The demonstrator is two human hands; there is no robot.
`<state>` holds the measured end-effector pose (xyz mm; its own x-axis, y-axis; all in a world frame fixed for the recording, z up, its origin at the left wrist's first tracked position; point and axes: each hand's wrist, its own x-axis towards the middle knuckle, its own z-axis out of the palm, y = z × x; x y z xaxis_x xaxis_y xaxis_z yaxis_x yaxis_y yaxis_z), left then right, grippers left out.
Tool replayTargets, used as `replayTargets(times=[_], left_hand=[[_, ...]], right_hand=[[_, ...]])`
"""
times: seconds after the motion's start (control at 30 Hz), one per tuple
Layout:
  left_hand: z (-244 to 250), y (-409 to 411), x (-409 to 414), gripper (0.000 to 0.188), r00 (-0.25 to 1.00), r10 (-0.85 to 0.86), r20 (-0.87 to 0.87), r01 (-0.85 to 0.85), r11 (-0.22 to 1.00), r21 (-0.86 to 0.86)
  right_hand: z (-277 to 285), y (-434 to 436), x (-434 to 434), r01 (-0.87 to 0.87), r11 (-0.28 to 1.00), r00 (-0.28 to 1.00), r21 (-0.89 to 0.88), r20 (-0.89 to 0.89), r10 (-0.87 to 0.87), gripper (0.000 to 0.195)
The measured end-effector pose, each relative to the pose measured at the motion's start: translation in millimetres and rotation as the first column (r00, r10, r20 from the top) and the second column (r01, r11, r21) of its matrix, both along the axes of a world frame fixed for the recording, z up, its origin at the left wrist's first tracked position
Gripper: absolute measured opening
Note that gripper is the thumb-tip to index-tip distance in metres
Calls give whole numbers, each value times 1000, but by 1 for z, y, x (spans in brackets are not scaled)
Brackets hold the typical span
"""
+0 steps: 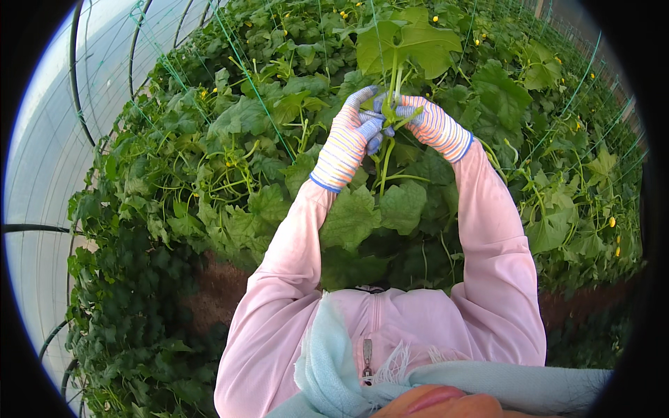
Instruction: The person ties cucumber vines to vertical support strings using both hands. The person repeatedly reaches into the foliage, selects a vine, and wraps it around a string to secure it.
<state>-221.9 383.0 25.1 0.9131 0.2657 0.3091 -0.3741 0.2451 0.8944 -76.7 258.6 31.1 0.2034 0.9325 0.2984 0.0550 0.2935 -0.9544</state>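
Observation:
Both my hands wear striped knit gloves with blue-grey fingers. My right hand (436, 128) grips the upright green stem (392, 99) of a climbing vine, its fingers around the stem near a leaf joint. On the other side of the stem, my left hand (345, 141) has one digit raised and the others bent in towards the right fingers. Whether it pinches something there is hidden. A broad lobed leaf (413, 44) tops the held stem. Below the hands, the vine (387, 167) continues down among large leaves (349, 217). A thin green twine (377, 31) runs down to the hands.
Dense vines with yellow flowers (612, 222) surround me. Several slanting green twines (256, 94) cross the foliage. Clear plastic film (36, 172) on dark hoops (76, 78) forms the left wall. Brown soil (217, 292) shows between the plants at lower left.

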Motion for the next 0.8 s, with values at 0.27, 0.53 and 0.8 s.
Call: replayTargets(times=[0.27,0.53,0.8], left_hand=[[2,5,-4,57,998,55,-15,-52,986,156],[8,6,-1,57,999,12,-30,-6,986,168],[4,2,-3,59,989,-133,-64,129,989,-68]], right_hand=[[10,7,-3,88,995,964,41,250,-95,23],[19,4,0,56,997,959,44,275,-66,21],[1,-1,-7,46,989,998,138,-42,-41,40]])
